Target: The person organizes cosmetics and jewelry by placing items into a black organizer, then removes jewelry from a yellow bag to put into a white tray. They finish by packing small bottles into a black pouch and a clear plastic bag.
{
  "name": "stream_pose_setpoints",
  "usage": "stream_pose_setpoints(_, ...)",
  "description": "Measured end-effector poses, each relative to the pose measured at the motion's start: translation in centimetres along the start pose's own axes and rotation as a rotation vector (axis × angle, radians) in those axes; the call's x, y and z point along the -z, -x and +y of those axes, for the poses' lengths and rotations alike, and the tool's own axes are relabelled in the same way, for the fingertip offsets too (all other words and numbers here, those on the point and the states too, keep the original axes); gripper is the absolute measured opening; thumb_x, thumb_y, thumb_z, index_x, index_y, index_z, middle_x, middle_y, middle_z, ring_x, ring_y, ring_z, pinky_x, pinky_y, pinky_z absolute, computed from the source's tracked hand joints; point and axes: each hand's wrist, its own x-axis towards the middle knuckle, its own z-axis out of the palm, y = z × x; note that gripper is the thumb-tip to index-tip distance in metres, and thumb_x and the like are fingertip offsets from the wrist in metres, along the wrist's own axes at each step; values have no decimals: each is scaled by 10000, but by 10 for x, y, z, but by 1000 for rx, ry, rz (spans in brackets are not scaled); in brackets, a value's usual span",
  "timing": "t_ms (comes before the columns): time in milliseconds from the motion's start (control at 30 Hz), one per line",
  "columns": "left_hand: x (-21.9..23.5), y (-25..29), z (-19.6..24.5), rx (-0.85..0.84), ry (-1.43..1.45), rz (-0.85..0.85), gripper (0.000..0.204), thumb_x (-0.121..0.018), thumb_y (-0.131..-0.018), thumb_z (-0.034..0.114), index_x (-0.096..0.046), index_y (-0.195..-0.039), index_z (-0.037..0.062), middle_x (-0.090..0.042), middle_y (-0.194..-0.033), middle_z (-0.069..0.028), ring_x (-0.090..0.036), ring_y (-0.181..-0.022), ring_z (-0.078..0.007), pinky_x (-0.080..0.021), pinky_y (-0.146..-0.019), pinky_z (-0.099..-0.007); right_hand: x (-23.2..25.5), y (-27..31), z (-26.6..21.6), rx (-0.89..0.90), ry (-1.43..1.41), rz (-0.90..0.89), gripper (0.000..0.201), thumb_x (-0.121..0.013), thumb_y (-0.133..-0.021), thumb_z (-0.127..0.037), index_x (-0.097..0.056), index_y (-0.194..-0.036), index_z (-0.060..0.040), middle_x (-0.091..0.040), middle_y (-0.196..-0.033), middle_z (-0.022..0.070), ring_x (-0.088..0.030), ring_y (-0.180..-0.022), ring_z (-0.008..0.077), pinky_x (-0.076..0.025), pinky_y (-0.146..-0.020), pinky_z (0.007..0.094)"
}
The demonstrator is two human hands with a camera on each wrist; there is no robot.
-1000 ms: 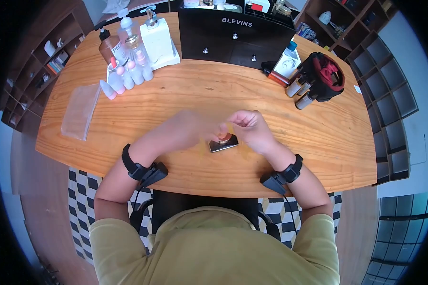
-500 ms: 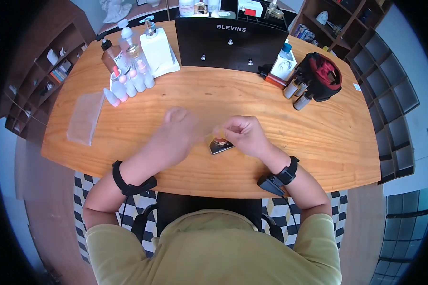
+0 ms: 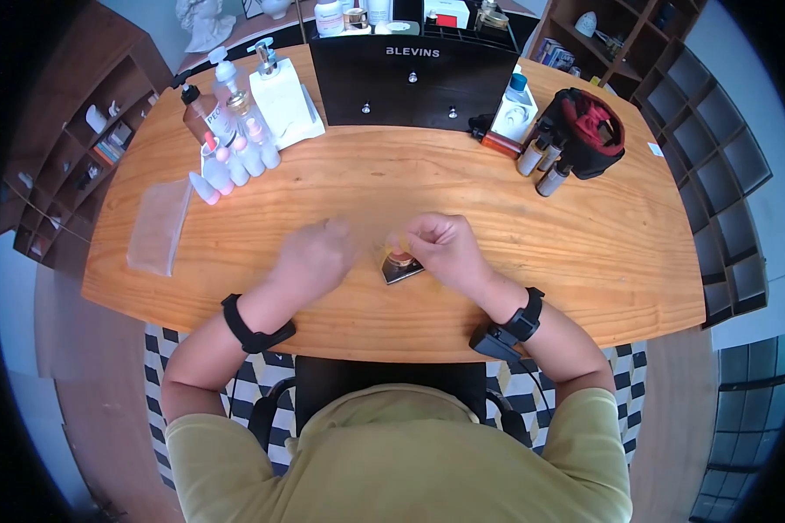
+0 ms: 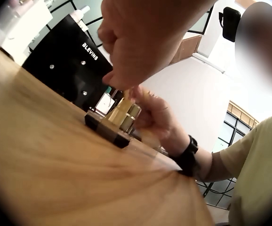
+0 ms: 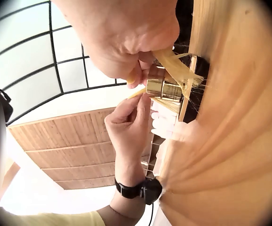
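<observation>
A short gold cylinder stands on a small dark flat box in front of me. Frayed yellow ribbon runs around the cylinder, with loose fibres at its edge. My right hand, just right of the box, pinches the ribbon between thumb and fingers. To the left, my left hand is blurred in the head view. In the right wrist view its thumb and forefinger pinch another end of the ribbon beside the cylinder. The left wrist view has the ribbon upright over the box, partly hidden by my left hand.
A black drawer box stands at the back. Pump bottles and small squeeze bottles are at back left, near a clear pouch. A black and red bag and small dark bottles are at back right.
My left hand has drawn away leftward from the right hand, mostly in the first half second. The right hand stays by the box, still pinching. The head view has shifted slightly.
</observation>
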Motion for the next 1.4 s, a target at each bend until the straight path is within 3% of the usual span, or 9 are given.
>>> stream_pose_setpoints(133,-10,-6,-6,-13,164,136,219,-692,-745,105,-710,-963,123,-411,-626,-62,-517,-564,-219,-424,-473,-337,-4,1,8,15,-39,52,100,-621,-906,-56,-663,-878,31,-678,-800,16,-591,-705,24,-504,-618,187)
stream_pose_setpoints(300,-14,-10,-8,70,460,96,119,-687,-770,134,-684,-887,114,-608,-780,-83,-595,-659,-280,-498,-570,-348,-13,4,8,24,-188,171,100,-654,-882,-70,-676,-836,15,-666,-765,22,-571,-647,32,-474,-563,207)
stream_pose_setpoints(433,-13,-11,-5,91,534,54,113,-691,-773,150,-700,-884,128,-631,-820,-93,-596,-670,-287,-500,-587,-361,-10,8,3,176,285,195,62,-695,-823,-58,-675,-829,0,-635,-714,82,-609,-604,138,-478,-548,260)
stream_pose_setpoints(533,-11,-24,-1,54,577,69,125,-754,-727,115,-634,-719,80,-453,-605,-72,-460,-535,-227,-358,-482,-324,-10,8,-3,324,446,191,78,-712,-790,-58,-674,-835,-7,-620,-717,125,-621,-614,234,-484,-551,301)
stream_pose_setpoints(733,-1,-36,-2,291,769,-263,310,-745,-772,165,-493,-651,32,-358,-522,-51,-327,-493,-132,-289,-468,-281,-6,7,0,463,542,190,108,-717,-776,-59,-675,-862,-9,-643,-781,135,-622,-676,292,-495,-574,339)
stream_pose_setpoints(833,5,-44,-9,318,773,-488,171,-678,-797,200,-660,-901,65,-586,-679,-168,-532,-576,-342,-445,-554,-370,-5,8,3,477,540,192,121,-715,-769,-42,-677,-879,-11,-650,-807,134,-630,-692,291,-501,-586,337)
stream_pose_setpoints(933,15,-50,-1,213,807,-344,244,-670,-816,149,-523,-667,24,-404,-519,-53,-353,-490,-100,-312,-462,-280,-5,8,7,496,532,205,131,-709,-760,-14,-678,-888,-10,-651,-820,136,-635,-701,292,-506,-594,334)
stream_pose_setpoints(1233,23,-54,3,380,879,-597,282,-608,-859,222,-552,-698,-3,-477,-537,-47,-425,-503,-108,-366,-481,-292,-7,10,8,501,536,232,136,-683,-757,25,-687,-887,-11,-652,-812,142,-634,-695,290,-507,-593,327)
stream_pose_setpoints(1400,23,-58,4,328,936,-581,246,-574,-855,191,-552,-724,-17,-455,-541,-45,-408,-511,-107,-360,-481,-299,-7,8,8,505,513,215,130,-672,-762,33,-680,-884,-9,-648,-806,137,-627,-672,280,-501,-573,320)
